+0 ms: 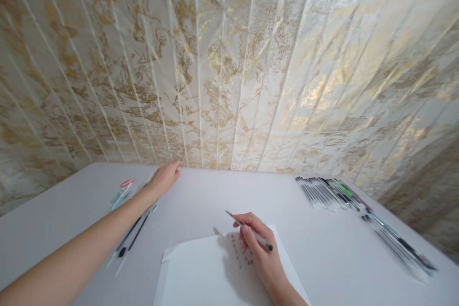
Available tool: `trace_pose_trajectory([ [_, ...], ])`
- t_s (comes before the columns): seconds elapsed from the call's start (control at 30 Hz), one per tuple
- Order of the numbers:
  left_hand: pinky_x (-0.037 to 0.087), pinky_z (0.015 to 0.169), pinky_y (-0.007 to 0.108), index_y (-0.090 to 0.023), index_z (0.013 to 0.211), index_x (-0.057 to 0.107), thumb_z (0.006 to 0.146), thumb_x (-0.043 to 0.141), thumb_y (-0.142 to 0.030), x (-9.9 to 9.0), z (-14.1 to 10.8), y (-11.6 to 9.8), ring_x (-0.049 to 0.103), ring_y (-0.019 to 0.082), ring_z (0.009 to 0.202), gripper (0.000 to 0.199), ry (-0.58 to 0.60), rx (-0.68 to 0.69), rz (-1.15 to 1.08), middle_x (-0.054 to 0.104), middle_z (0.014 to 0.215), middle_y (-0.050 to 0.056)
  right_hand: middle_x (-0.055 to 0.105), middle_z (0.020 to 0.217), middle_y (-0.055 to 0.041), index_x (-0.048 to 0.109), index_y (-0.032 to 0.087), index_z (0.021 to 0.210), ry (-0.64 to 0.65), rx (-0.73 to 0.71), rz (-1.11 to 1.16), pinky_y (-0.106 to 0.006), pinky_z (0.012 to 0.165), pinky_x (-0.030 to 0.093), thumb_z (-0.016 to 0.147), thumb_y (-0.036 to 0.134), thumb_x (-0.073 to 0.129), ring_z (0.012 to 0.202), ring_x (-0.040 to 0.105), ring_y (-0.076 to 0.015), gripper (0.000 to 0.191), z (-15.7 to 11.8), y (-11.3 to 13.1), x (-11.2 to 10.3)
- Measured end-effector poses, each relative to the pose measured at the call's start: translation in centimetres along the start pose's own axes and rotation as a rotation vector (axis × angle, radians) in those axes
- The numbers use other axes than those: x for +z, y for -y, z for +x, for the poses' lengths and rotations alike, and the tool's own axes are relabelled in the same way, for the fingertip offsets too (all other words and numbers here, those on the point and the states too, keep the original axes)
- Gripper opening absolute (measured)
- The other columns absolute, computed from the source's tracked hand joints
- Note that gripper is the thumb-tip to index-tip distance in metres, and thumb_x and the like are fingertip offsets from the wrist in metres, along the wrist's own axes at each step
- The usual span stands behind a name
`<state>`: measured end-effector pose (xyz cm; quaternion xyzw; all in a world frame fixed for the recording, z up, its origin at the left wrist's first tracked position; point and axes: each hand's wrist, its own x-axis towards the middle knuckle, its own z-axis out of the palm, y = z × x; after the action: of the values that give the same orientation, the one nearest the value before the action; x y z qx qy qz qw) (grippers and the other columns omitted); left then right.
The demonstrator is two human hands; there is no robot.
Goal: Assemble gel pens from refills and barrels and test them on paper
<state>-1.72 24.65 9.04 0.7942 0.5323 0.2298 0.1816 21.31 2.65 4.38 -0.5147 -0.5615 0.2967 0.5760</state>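
My right hand (263,251) is closed around a slim pen (260,238) with a clear barrel and a black end. The pen's tip points up and left, raised above a white sheet of paper (193,267). Small dark marks show on the paper beside this hand, and its shadow falls across the sheet. My left hand (165,181) is stretched out to the far left part of the table, near its back edge. Its visible fingers are slightly bent and apart; nothing shows in them, though the palm side is hidden.
Dark pens (138,232) and a pink-handled item (127,182) lie around my left forearm on the white table (201,196). A row of many pens (319,191) lies at the back right, with more pens (401,248) nearer. Behind hangs a gold-patterned curtain (215,81).
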Motion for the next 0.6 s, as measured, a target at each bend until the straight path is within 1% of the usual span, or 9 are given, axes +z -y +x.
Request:
trace_pose_trajectory([
  [0.07, 0.055, 0.080, 0.038, -0.013, 0.116, 0.060, 0.092, 0.051, -0.040, 1.1, -2.4, -2.1, 0.068, 0.020, 0.090, 0.037, -0.011, -0.063, -0.328, 0.070, 0.098, 0.008, 0.064, 0.092, -0.0065, 0.065, 0.021, 0.108, 0.021, -0.087, -0.044, -0.029, 0.068, 0.046, 0.094, 0.036, 0.047, 0.074, 0.058, -0.0183, 0.027, -0.2, 0.1, 0.0],
  [0.13, 0.056, 0.081, 0.034, -0.013, 0.115, 0.062, 0.087, 0.050, -0.050, 2.8, -5.5, -4.3, 0.069, 0.021, 0.092, 0.047, -0.014, -0.110, -0.646, 0.073, 0.091, 0.008, 0.061, 0.087, -0.0053, 0.062, 0.021, 0.104, 0.017, -0.164, -0.107, -0.029, 0.070, 0.046, 0.093, 0.029, 0.048, 0.076, 0.057, -0.0188, 0.020, -0.4, 0.2, 0.2],
  [0.2, 0.054, 0.084, 0.033, -0.015, 0.110, 0.065, 0.078, 0.058, -0.057, 4.5, -8.5, -6.0, 0.068, 0.021, 0.094, 0.053, -0.050, -0.171, -0.902, 0.073, 0.090, 0.008, 0.057, 0.081, -0.0031, 0.058, 0.021, 0.095, 0.040, -0.230, -0.164, -0.028, 0.066, 0.045, 0.092, 0.023, 0.048, 0.070, 0.054, -0.0169, 0.010, -0.5, 0.4, 0.4],
  [0.23, 0.054, 0.084, 0.033, -0.016, 0.107, 0.066, 0.073, 0.063, -0.058, 5.3, -9.7, -6.7, 0.068, 0.021, 0.092, 0.054, -0.061, -0.206, -1.005, 0.072, 0.087, 0.007, 0.055, 0.080, -0.0025, 0.056, 0.021, 0.093, 0.058, -0.258, -0.186, -0.028, 0.064, 0.044, 0.092, 0.020, 0.048, 0.068, 0.052, -0.0161, 0.008, -0.6, 0.5, 0.5],
  [0.3, 0.053, 0.084, 0.033, -0.017, 0.100, 0.069, 0.066, 0.072, -0.055, 6.4, -11.4, -7.5, 0.068, 0.020, 0.086, 0.051, -0.066, -0.275, -1.167, 0.071, 0.081, 0.006, 0.056, 0.082, -0.0026, 0.054, 0.022, 0.094, 0.090, -0.307, -0.209, -0.027, 0.064, 0.044, 0.090, 0.015, 0.047, 0.068, 0.052, -0.0155, 0.010, -0.7, 0.7, 0.7],
  [0.37, 0.053, 0.085, 0.032, -0.017, 0.095, 0.070, 0.063, 0.077, -0.051, 7.1, -12.0, -7.9, 0.067, 0.019, 0.082, 0.047, -0.048, -0.330, -1.282, 0.070, 0.077, 0.004, 0.057, 0.084, -0.0034, 0.053, 0.022, 0.096, 0.116, -0.344, -0.216, -0.028, 0.065, 0.045, 0.088, 0.011, 0.048, 0.070, 0.053, -0.0157, 0.015, -0.8, 0.8, 0.7],
  [0.43, 0.053, 0.085, 0.031, -0.017, 0.094, 0.071, 0.061, 0.080, -0.047, 7.3, -12.1, -8.0, 0.066, 0.017, 0.080, 0.045, -0.028, -0.363, -1.360, 0.070, 0.077, 0.004, 0.057, 0.085, -0.0035, 0.053, 0.022, 0.097, 0.127, -0.363, -0.216, -0.028, 0.066, 0.045, 0.087, 0.009, 0.048, 0.071, 0.054, -0.0159, 0.018, -0.9, 0.9, 0.8],
  [0.6, 0.051, 0.086, 0.029, -0.018, 0.095, 0.072, 0.063, 0.080, -0.044, 7.2, -12.0, -8.2, 0.064, 0.016, 0.082, 0.042, 0.019, -0.375, -1.433, 0.069, 0.081, 0.004, 0.058, 0.084, -0.0031, 0.054, 0.023, 0.096, 0.119, -0.362, -0.215, -0.028, 0.065, 0.045, 0.086, 0.008, 0.049, 0.071, 0.054, -0.0158, 0.019, -1.0, 1.0, 0.8],
])
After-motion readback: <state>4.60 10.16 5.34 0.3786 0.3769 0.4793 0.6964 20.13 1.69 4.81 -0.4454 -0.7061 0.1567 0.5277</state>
